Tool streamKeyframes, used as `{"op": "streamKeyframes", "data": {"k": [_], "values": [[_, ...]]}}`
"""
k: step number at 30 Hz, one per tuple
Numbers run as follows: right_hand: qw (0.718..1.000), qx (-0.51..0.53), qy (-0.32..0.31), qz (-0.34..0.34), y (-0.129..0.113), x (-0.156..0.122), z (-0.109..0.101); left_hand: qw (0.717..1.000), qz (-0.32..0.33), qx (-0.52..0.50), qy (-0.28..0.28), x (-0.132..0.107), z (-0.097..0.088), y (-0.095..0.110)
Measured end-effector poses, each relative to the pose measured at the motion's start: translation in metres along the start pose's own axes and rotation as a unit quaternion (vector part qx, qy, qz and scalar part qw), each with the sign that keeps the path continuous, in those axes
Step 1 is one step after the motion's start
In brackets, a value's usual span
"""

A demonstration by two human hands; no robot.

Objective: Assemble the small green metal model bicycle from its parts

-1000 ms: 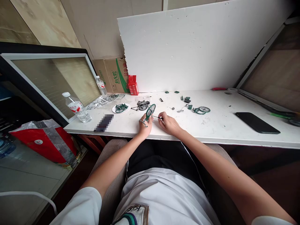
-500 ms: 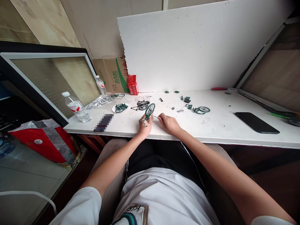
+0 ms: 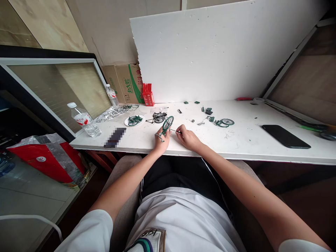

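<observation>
Green bicycle model part (image 3: 168, 122) gripped in left hand (image 3: 162, 144); right hand (image 3: 190, 140) pinches thin dark tool (image 3: 175, 131) — fine tool-work, apparently; calls for steady alignment.

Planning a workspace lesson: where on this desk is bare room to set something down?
Nearly bare: the front strip between right hand and black smartphone, and behind that smartphone. Crowded: around the white plate, black model-bicycle parts and left hand.
</observation>
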State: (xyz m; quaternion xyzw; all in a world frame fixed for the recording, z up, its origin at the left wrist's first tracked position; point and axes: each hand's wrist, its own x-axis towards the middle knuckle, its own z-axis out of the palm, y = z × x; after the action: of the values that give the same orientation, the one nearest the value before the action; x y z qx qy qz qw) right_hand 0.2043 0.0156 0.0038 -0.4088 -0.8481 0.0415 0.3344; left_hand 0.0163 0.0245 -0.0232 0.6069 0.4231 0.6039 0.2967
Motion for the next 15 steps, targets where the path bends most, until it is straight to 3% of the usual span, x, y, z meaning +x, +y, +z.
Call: {"op": "streamKeyframes", "data": {"k": [8, 12, 15], "values": [[0.999, -0.012, -0.006, 0.046, 0.000, 0.002, 0.000, 0.996, -0.074, -0.040, 0.006, 0.003, -0.001, 0.010], [0.993, 0.068, 0.037, 0.085, 0.000, 0.003, -0.007, 0.987, -0.124, -0.096, 0.029, 0.009, -0.004, 0.012], [0.985, 0.134, 0.034, 0.107, -0.002, 0.003, -0.013, 0.976, -0.156, -0.153, 0.008, 0.013, -0.010, 0.014]]}}
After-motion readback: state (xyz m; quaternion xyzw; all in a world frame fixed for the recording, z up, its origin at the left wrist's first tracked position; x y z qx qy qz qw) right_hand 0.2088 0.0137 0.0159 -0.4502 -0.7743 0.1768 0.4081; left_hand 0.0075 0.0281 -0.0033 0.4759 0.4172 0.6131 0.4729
